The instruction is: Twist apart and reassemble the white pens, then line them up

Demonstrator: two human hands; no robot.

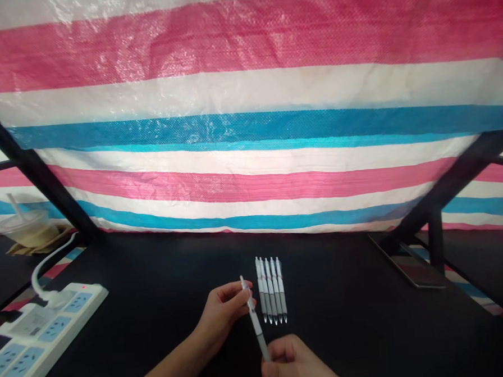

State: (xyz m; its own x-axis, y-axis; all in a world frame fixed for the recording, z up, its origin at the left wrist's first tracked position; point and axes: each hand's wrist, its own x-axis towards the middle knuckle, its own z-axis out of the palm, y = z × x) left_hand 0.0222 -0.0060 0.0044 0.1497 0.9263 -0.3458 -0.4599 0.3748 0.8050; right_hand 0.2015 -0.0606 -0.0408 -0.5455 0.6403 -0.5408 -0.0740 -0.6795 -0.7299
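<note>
Our left hand (222, 312) pinches the top of a slim white-and-grey plastic pen (256, 324); just beyond, five matching white-and-grey plastic pens (271, 289) lie aligned, seemingly for order; our right hand (298, 365) grips the held pen's lower end, likely steadying it.

- The row of pens (271, 291) lies on the bench (175, 260), five side by side.
- Held pen (255, 321): upper end just left of the row, lower end before it.
- Left hand (222, 311): left of the row, fingers on the held pen's upper end.
- Right hand (297, 366): before the row, fingers on the held pen's lower end.
- Power strip (57, 346): well left of the row, a plug (59, 300) in it.
- Cup (28, 225): far left of the row and behind it.
- Phone (411, 267): well right of the row.
- Sheet (246, 93): behind the row, across its whole breadth.
</note>
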